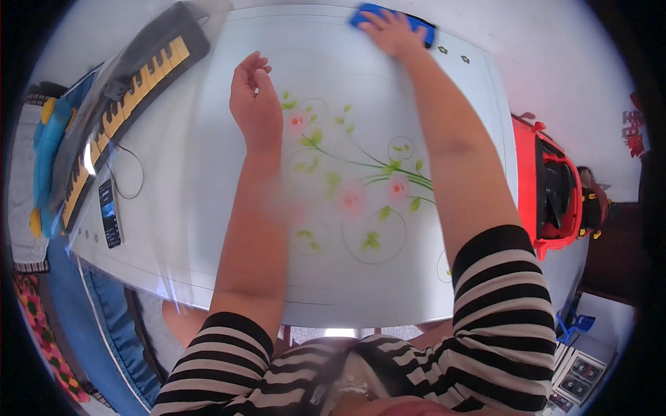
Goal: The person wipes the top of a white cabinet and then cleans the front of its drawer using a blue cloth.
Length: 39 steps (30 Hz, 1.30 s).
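Over the far left-middle of a white table (326, 277) printed with pink flowers and green leaves, my left hand (253, 97) is raised with its fingers loosely curled. Nothing shows in it. Stretched toward the far edge, my right hand (397, 35) lies with fingers spread on top of a flat blue item (371, 15) with a dark edge. Its exact kind is hard to make out under the hand.
A keyboard (132, 97) with yellowish and black keys runs along the table's left side. Near it are a phone (109, 213) and a thin cable (142, 173). A red toy car (555, 187) stands beyond the right edge. Clear sheeting (163, 229) covers the left part.
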### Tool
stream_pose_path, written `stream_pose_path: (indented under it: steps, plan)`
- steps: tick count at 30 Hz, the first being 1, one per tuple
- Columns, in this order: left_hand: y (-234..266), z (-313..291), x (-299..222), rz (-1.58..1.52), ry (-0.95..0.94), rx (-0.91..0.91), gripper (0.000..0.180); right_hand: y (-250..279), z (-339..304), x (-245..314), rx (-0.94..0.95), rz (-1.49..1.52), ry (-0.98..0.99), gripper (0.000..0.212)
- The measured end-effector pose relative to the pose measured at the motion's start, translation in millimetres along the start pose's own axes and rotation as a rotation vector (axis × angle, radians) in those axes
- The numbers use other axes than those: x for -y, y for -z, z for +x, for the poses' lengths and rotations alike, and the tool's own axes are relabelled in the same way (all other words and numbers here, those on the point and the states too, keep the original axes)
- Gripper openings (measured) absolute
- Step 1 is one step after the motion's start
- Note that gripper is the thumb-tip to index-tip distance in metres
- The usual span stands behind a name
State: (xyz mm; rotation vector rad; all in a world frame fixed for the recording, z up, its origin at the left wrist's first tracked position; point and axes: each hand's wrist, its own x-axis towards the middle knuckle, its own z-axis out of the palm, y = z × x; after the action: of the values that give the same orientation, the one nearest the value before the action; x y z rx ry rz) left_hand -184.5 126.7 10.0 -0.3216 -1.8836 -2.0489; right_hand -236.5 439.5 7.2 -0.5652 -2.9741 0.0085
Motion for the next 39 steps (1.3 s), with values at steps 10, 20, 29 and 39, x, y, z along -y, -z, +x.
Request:
stream_pose_path:
  steps: [10, 20, 29, 39]
  plan:
    - [-12.9, -5.7, 5.7, 0.245, 0.134, 0.229, 0.027, 28.1, -189.9, -156.7, -0.007, -0.102, -0.343, 0.061]
    - [-3.1, -7.5, 7.1, 0.311, 0.165, 0.307, 0.027, 78.8, -375.7, -20.4, 0.175, 0.08, -0.029, 0.055]
    - [5.5, -2.3, 12.1, 0.419, 0.146, 0.375, 0.026, 4.2, -139.4, -177.1, 0.019, 0.016, -0.394, 0.078]
    - [1.6, -7.0, 15.2, 0.457, 0.056, 0.407, 0.025, 15.5, -66.3, -231.2, 0.052, 0.062, -0.546, 0.081]
